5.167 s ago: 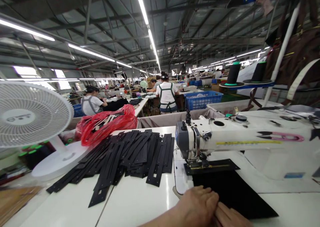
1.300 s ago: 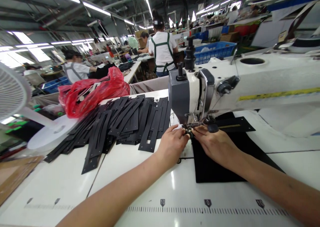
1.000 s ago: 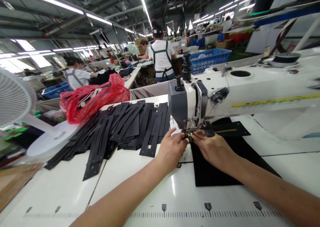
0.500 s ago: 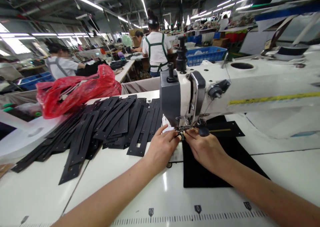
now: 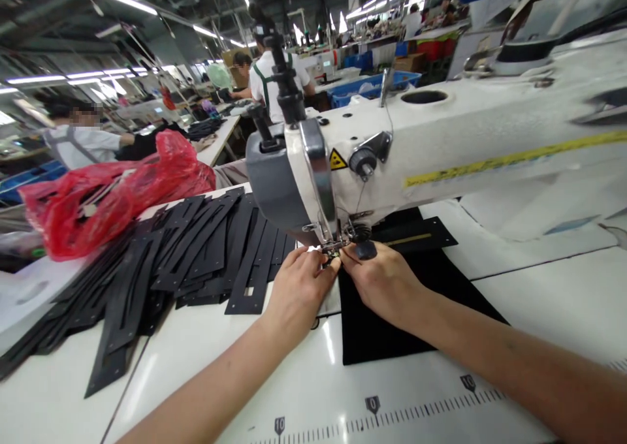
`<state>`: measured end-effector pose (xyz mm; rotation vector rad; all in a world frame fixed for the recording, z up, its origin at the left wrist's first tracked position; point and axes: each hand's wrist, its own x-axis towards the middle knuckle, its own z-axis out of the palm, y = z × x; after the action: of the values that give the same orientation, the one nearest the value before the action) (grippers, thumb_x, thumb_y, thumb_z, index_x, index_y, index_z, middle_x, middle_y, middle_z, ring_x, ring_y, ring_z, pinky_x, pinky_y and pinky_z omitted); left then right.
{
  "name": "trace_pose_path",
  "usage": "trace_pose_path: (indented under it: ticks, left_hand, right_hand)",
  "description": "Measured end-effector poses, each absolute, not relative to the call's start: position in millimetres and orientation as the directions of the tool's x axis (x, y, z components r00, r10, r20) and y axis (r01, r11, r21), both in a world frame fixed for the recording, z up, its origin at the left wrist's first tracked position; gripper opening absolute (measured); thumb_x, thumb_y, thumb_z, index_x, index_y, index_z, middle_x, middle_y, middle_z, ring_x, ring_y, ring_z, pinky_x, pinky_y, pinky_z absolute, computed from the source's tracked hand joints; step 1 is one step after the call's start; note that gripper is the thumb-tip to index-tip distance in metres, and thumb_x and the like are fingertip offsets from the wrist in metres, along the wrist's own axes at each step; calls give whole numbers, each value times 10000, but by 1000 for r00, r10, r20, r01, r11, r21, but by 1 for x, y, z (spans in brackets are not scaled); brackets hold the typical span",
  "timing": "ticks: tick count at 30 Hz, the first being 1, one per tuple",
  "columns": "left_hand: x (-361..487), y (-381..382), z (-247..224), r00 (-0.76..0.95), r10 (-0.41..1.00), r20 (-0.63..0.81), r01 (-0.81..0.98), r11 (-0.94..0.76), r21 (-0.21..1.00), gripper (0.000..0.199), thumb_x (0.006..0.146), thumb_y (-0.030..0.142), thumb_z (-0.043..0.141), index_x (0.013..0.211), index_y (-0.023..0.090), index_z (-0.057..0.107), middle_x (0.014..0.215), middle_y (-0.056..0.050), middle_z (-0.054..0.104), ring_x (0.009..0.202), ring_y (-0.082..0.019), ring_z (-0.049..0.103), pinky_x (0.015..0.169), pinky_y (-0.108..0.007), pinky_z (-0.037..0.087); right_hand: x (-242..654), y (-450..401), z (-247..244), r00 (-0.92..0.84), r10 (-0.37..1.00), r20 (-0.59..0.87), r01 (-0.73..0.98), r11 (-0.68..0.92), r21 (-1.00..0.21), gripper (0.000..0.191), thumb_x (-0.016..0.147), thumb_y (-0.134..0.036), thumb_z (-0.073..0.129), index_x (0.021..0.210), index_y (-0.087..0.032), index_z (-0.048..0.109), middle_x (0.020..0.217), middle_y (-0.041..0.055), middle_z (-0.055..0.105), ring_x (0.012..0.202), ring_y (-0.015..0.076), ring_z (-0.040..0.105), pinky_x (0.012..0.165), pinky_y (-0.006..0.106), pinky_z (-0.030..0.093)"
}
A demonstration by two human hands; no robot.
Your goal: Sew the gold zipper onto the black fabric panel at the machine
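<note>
A sewing machine stands in the middle of the head view, its presser foot low over the bed. On the right, a black fabric panel lies flat, with a black slotted strip on it. My right hand grips the panel's edge beside the foot, fingers closed. Just left of the foot is my left hand, thumb and forefinger drawn together. Whatever lies between those fingertips is too small and hidden to tell.
Many black slotted strips are heaped on the white table at left. A red plastic bag lies behind them. A printed ruler scale runs along the front. People work at tables beyond, near a blue crate.
The camera has shifted and tilted, so the machine and table appear further left. Both hands stay at the presser foot, with little visible change in their hold.
</note>
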<state>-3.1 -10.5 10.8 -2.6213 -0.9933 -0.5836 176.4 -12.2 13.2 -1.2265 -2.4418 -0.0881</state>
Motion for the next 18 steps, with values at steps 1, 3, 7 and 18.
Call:
trace_pose_path:
  ticks: [1,3,7,18]
  left_hand:
    - [-3,-10,11,680,564,467,679,-725,-114,256,929,181,401,1063,143,616,894,-88,583,862,-215,564,832,-407,474]
    - [-2,-10,10,681,563,469,681,-723,-120,252,930,175,400,1057,148,617,882,-83,582,849,-206,564,833,-403,473]
    - [-1,-8,10,688,571,448,683,-718,-135,227,923,188,434,1065,162,610,864,-71,581,840,-191,565,842,-390,467]
    - [1,-11,12,681,568,463,686,-715,-132,236,912,162,438,1089,162,593,892,-79,578,865,-202,560,818,-381,485]
  right_hand:
    - [177,-12,13,-532,754,386,778,615,-128,227,806,-42,461,919,-135,635,939,91,647,873,203,577,841,322,444]
    - [177,-12,13,-532,748,397,770,622,-142,228,797,-35,464,907,-140,633,949,93,646,877,207,576,837,325,445]
    - [178,-11,11,-526,737,425,747,639,-183,240,792,-27,460,918,-133,635,966,112,647,888,222,579,839,351,445]
    - [191,-9,21,-240,774,586,656,574,-491,221,898,-184,383,763,-181,559,763,41,635,706,154,602,642,246,473]
